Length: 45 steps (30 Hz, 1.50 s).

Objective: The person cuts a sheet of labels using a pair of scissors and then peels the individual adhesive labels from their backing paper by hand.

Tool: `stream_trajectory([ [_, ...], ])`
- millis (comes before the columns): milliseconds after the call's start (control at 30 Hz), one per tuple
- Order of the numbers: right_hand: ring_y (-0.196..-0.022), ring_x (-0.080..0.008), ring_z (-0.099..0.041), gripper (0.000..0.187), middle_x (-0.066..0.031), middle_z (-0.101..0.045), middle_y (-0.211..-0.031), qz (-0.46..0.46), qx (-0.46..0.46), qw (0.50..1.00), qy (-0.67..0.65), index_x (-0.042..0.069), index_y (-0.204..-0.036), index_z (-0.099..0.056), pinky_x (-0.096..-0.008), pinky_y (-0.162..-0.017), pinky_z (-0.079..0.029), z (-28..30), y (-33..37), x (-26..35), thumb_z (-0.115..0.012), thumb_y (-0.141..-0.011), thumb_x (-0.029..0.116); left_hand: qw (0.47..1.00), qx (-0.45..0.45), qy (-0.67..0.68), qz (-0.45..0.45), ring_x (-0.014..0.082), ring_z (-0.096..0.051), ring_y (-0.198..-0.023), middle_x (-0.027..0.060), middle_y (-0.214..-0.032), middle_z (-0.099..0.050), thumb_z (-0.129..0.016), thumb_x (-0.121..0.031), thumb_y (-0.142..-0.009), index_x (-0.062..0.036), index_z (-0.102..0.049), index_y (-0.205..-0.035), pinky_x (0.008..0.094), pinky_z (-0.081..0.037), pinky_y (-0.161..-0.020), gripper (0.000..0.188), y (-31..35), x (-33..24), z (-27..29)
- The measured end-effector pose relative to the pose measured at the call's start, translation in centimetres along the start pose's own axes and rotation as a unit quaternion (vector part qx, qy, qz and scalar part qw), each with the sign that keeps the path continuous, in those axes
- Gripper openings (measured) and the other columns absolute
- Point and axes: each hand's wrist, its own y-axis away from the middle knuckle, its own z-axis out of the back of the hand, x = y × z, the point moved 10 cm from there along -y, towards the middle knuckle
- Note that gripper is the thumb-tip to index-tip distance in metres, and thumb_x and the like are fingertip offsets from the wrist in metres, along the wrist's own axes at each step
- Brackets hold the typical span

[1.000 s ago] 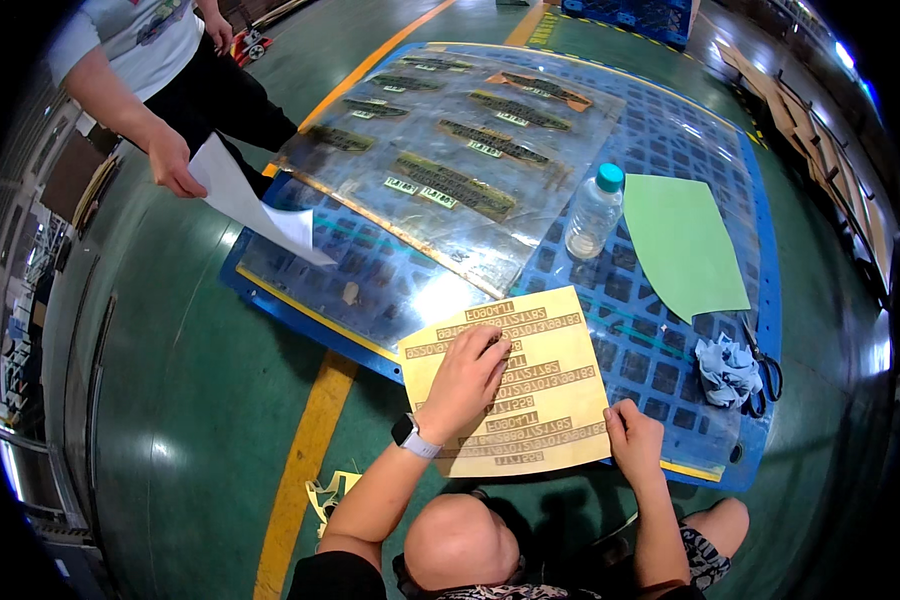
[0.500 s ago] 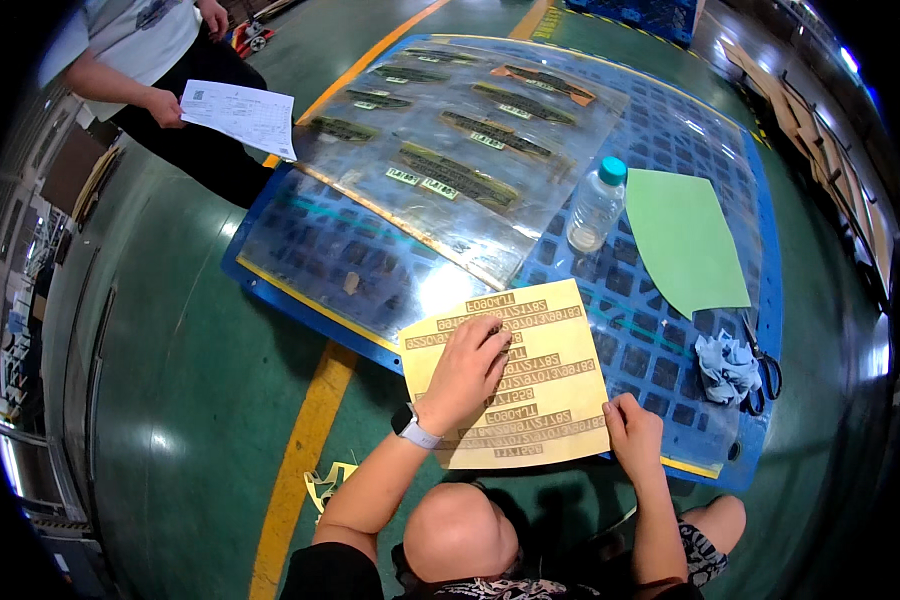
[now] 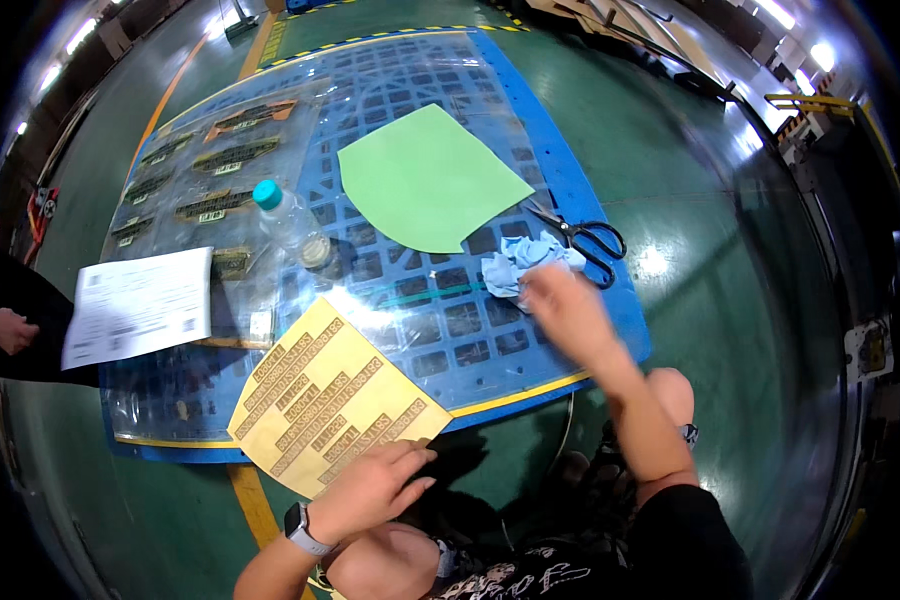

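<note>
Fingers stretched out, my left hand (image 3: 375, 485) lies open over the near edge of a yellow sheet (image 3: 320, 400) with several brown bands of printed characters. The sheet overhangs the table's front edge. My right hand (image 3: 568, 310), smeared by motion, is at a crumpled light-blue cloth (image 3: 515, 262); whether its fingers grip the cloth cannot be made out. Black-handled scissors (image 3: 582, 236) lie just beyond the cloth, blades pointing toward a green sheet (image 3: 425, 180) with one curved side.
A clear bottle with a teal cap (image 3: 290, 225) is on the film-covered blue pallet table (image 3: 610, 310). Several dark printed strips (image 3: 235, 153) lie at the left. A white paper (image 3: 140, 308) overlaps the left edge, near another person's hand (image 3: 8, 330).
The view has turned to the right. My right hand has left the yellow sheet and reached the blue cloth. My left hand has shifted to the sheet's near edge. The other person's hand is now apart from the white paper.
</note>
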Motion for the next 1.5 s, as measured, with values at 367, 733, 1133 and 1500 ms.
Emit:
stream_trajectory([
  [367,-0.108,-0.0398,-0.045,0.058,-0.0213,-0.049,-0.112,-0.076,0.117,0.978,0.158,0.002,-0.121,-0.043,-0.0439,-0.094,-0.039,1.5,-2.3,-15.2,-0.062,-0.067,0.002,0.801,0.017,0.484,0.353,0.0145,-0.053,-0.098,0.0060,-0.105,-0.054,-0.057,-0.040,-0.090,-0.0006,-0.044,-0.123,0.0289,-0.045,-0.085,0.053,3.1,8.1,-15.5],
  [733,-0.088,-0.0315,-0.053,0.049,-0.0168,-0.052,-0.091,-0.051,0.069,0.993,0.077,0.003,-0.113,-0.041,-0.0395,-0.079,-0.043,3.1,-3.6,-18.8,-0.060,-0.068,0.000,0.500,-0.448,0.710,0.213,0.0136,-0.059,-0.082,0.0027,-0.086,-0.059,-0.058,-0.031,-0.091,-0.0075,-0.057,-0.099,0.0276,-0.047,-0.073,0.025,1.5,11.4,-14.8],
  [1133,-0.058,-0.0163,-0.056,0.048,-0.0053,-0.050,-0.067,-0.471,0.369,0.714,-0.363,0.003,-0.121,-0.042,-0.0358,-0.064,-0.052,-2.8,14.9,-2.2,-0.047,-0.092,0.042,0.418,-0.579,0.671,0.200,0.0134,-0.060,-0.075,0.0046,-0.087,-0.062,-0.057,-0.025,-0.092,-0.0063,-0.059,-0.099,0.0236,-0.047,-0.065,0.020,2.7,9.4,-14.5],
  [1500,-0.068,-0.0142,-0.053,0.070,-0.0053,-0.055,-0.079,-0.175,0.416,0.693,-0.561,0.005,-0.126,-0.028,-0.0263,-0.064,-0.045,-9.1,15.8,7.5,-0.063,-0.083,0.048,0.310,-0.632,0.709,0.047,0.0228,-0.063,-0.094,0.0123,-0.101,-0.062,-0.051,-0.007,-0.088,0.0011,-0.051,-0.110,0.0336,-0.054,-0.081,0.023,3.8,6.2,-8.9],
])
